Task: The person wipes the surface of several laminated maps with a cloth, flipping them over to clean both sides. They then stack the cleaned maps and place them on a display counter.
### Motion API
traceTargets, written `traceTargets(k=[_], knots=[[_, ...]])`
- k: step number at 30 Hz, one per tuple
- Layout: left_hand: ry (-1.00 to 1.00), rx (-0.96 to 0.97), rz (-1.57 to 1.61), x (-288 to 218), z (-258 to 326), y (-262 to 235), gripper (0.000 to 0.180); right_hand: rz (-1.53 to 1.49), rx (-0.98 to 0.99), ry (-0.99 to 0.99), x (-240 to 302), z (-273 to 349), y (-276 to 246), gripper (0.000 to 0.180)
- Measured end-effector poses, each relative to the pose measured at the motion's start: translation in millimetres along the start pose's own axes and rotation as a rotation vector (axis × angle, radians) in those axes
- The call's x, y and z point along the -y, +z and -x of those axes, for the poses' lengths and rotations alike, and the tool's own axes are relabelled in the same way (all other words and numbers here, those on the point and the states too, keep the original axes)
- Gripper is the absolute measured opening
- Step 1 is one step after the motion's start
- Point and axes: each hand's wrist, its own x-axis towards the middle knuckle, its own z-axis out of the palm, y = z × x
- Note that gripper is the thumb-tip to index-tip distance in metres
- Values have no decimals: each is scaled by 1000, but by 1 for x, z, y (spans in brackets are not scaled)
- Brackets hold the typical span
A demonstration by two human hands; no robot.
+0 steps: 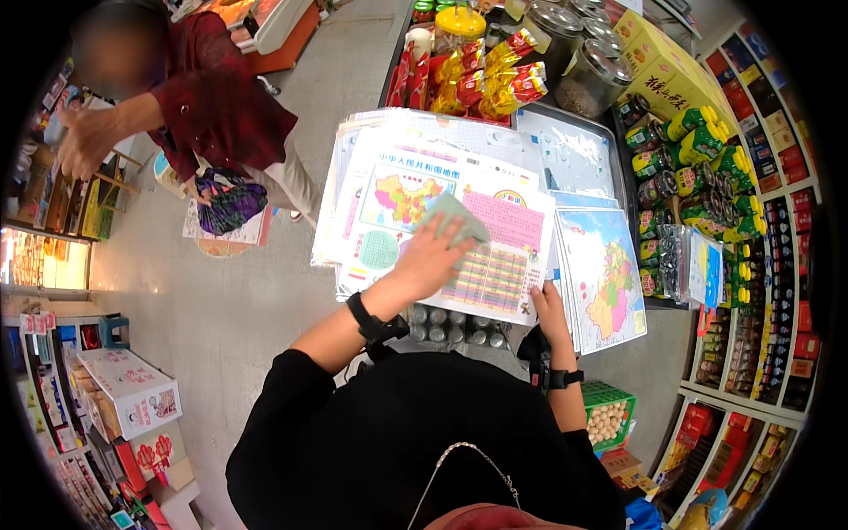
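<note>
A white educational sheet with a colourful map, a pink text block and a striped table, the map poster [495, 300], lies on top of a stack of similar sheets [329, 225]. My left hand [430, 256] presses a grey-green cloth [457, 219] onto the middle of this poster, fingers over the cloth. At the poster's lower right corner, my right hand [549, 311] holds the edge between thumb and fingers. Just right of it lies a second pile of sheets, a larger map sheet [609, 283] on top.
Behind the stack stand red-and-yellow snack packets [490, 84] and lidded jars [594, 78]. Green-lidded jars [693, 168] line the right side. Cans [455, 325] sit below the poster's front edge, and a green crate [608, 415] stands low right. Another person [212, 97] stands at the left with an arm out.
</note>
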Motion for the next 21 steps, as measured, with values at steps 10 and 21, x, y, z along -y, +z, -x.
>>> traceTargets(k=[10,21], knots=[[-439,-89,-133,67,-8,-30,67,-121,91,-12,15,12,-2,25],[132,97,-169,-31,-90,36,65,-59,65,13,13,17,-1,24]])
